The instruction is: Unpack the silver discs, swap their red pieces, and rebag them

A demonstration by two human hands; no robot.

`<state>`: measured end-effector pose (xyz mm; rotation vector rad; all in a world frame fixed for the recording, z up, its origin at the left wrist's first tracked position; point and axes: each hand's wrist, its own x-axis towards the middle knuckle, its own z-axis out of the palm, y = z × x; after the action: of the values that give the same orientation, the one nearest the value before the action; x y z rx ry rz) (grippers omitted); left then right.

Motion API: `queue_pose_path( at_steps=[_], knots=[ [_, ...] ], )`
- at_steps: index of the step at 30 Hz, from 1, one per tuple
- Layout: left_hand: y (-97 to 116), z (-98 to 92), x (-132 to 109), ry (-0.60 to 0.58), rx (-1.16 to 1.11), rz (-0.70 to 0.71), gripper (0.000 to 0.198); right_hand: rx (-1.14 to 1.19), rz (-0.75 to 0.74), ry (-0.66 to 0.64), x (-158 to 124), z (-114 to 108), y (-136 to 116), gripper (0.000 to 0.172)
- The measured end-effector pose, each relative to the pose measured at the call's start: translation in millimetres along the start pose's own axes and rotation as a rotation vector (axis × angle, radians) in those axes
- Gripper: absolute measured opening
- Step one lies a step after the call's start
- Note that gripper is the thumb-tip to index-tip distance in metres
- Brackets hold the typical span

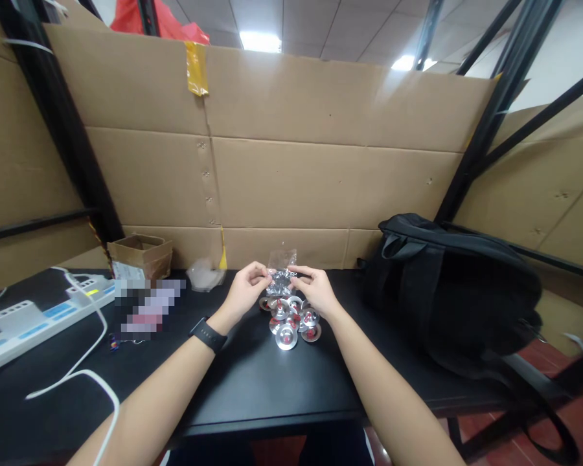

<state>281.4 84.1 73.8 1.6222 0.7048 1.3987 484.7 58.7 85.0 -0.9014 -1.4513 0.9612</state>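
Observation:
My left hand (245, 289) and my right hand (315, 288) both pinch a small clear plastic bag (282, 270) held upright between them, just above the black table (252, 382). Something shiny shows inside the bag. Right below the hands lies a pile of several round silver discs with red centres (291, 320). A black watch (208, 334) sits on my left wrist.
A black backpack (447, 291) lies on the right of the table. At the left are white power strips (39, 314) with a white cable (85, 372), a small cardboard box (140, 255) and a crumpled clear bag (204, 275). Cardboard walls (291, 162) close the back.

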Motion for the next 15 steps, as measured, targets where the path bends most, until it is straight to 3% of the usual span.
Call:
queue_pose_path(
  at_steps=[3, 6, 11, 15],
  knots=[
    [1.3, -1.4, -0.3, -0.041, 0.084, -0.006, 0.021, 0.011, -0.007, -0.015, -1.2, 0.4, -1.9, 0.042],
    [4.5, -1.4, -2.4, -0.112, 0.09, -0.083, 0.035, 0.033, -0.035, -0.037, -2.1, 1.5, -3.1, 0.047],
    [8.2, -2.9, -6.1, -0.171, 0.125, -0.091, 0.049, -0.014, 0.001, -0.112, -3.6, 0.4, -2.9, 0.04],
    [9.3, -8.2, -5.6, -0.213, 0.207, -0.093, 0.065, -0.045, 0.005, -0.13, -4.0, -3.1, -5.2, 0.056]
  ],
)
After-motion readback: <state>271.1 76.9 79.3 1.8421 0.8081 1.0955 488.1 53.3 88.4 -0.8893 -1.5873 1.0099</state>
